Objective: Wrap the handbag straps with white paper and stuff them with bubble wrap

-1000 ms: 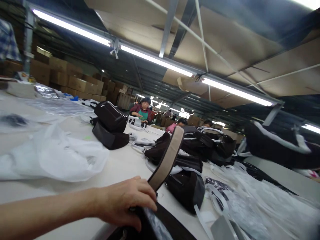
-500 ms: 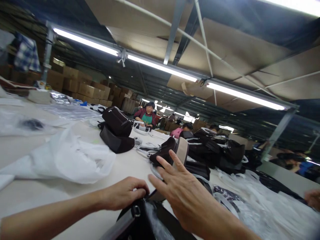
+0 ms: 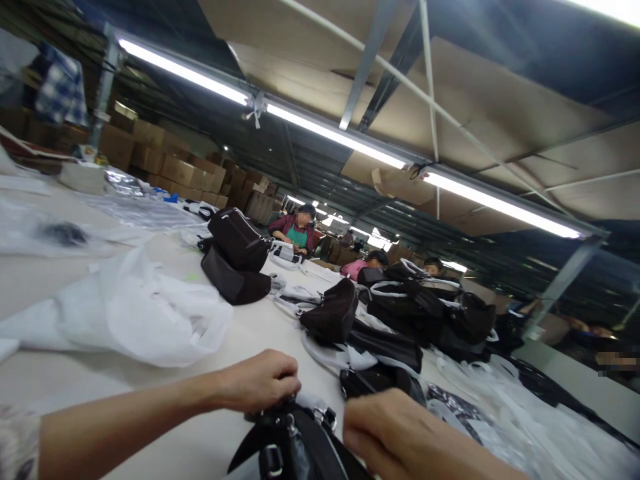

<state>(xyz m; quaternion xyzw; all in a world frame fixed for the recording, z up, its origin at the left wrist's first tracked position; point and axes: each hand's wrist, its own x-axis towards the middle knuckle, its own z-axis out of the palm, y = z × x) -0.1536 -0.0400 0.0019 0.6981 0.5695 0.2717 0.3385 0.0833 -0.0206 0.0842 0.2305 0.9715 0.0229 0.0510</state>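
Left hand (image 3: pixel 260 380) closed on the top of a black bag (image 3: pixel 295 447) at the near edge of the tabletop (image 3: pixel 240 333) — fingers (image 3: pixel 283 383) curled tight over the hardware by the metal buckle (image 3: pixel 325 417). Right hand (image 3: pixel 395 433) just right of it, knuckles up, touching the bag's upper edge; cannot tell whether its fingers grip anything.

Surface: pale, long, running away from the fingers. Left of the left hand and a little beyond, a crumpled white plastic bag (image 3: pixel 145 313). Straight beyond the fingers, a heap of dark bags with white straps (image 3: pixel 380 320); farther off to the left, two more dark bags stacked (image 3: pixel 235 257). Right of the right hand — clear plastic wrappers (image 3: pixel 505 400) strewn about.

Room: low ceiling lined with cardboard panels (image 3: pixel 480 100), long fluorescent tubes (image 3: pixel 330 133) overhead. Stacked cartons (image 3: pixel 170 170) along the far wall. A person in a green apron (image 3: pixel 295 230) sits at the far end, others beside.
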